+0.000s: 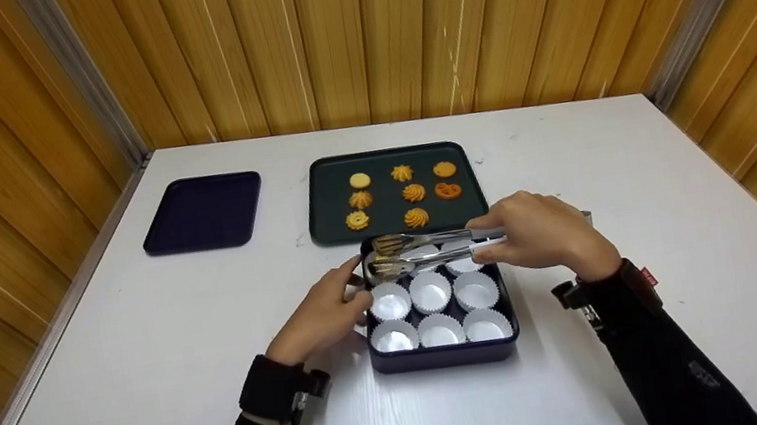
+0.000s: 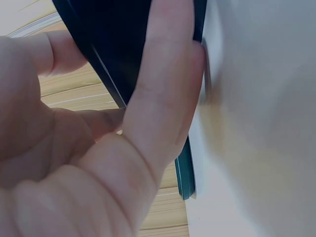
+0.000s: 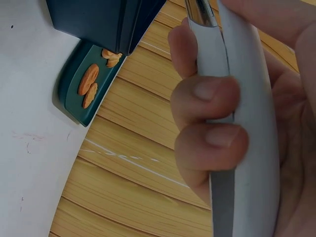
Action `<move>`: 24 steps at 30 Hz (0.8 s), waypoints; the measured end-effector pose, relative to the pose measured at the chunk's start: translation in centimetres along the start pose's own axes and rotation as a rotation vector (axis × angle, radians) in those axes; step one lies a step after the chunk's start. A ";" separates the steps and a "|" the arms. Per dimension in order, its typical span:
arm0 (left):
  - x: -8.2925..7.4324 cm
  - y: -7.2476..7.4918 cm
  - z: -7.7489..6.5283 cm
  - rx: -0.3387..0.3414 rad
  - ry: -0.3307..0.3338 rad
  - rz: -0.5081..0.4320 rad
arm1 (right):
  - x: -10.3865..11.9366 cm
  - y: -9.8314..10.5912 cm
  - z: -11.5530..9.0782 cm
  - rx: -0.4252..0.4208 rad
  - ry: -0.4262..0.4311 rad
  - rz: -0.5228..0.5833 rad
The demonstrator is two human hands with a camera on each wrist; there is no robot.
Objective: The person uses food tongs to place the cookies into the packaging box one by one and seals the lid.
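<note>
1. Metal tongs (image 1: pixel 442 237) with white grips are clasped in the right hand (image 1: pixel 540 228), its fingers curled round the handles. Their tips hang over the left end of the far row in a dark navy box (image 1: pixel 445 358); whether they hold anything is unclear.
2. The left hand (image 1: pixel 322 311) has its fingers and thumb apart, lying against the box's left wall and rim.
3. White fluted paper cups (image 1: pixel 431 292) fill the box in three rows of three; the tongs and right hand partly cover the far row.
4. Just beyond the box lies a dark green tray (image 1: pixel 322 191) bearing eight biscuits (image 1: pixel 413 192), among them a pretzel shape (image 1: pixel 448 191). From the right wrist, the box blocks part of this tray.
5. A flat, dark purple tray (image 1: pixel 205 213) lies well apart, at the counter's (image 1: pixel 146 378) far left.
6. Wood-look panels (image 1: pixel 335 37) enclose the back and sides, with grey strips (image 1: pixel 79 70) in the corners.
7. A small red tag (image 1: pixel 648 276) shows at the right cuff, and pale print (image 1: pixel 703 374) on the right sleeve; both are too small to read.
</note>
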State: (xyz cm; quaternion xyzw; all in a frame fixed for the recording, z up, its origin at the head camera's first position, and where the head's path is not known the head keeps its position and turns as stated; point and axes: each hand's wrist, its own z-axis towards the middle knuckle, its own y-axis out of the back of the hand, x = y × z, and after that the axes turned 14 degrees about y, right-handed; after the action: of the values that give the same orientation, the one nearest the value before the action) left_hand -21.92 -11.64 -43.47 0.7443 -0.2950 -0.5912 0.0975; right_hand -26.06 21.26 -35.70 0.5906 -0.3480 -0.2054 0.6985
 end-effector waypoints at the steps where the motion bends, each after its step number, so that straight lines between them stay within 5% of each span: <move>1: 0.0 0.0 0.0 -0.001 -0.002 0.001 | 0.0 0.0 0.0 -0.001 -0.001 0.000; 18: 0.0 -0.1 0.0 -0.012 0.008 0.020 | -0.4 0.4 -0.3 -0.007 -0.025 0.065; 24: 0.0 0.0 0.0 -0.005 0.006 0.018 | -1.9 2.0 -1.4 -0.108 0.006 0.107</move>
State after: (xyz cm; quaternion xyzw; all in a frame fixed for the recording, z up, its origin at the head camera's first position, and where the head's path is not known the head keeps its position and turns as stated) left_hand -21.90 -11.63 -43.46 0.7431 -0.3002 -0.5888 0.1055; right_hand -26.54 24.00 -34.28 0.5331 -0.3653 -0.1843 0.7405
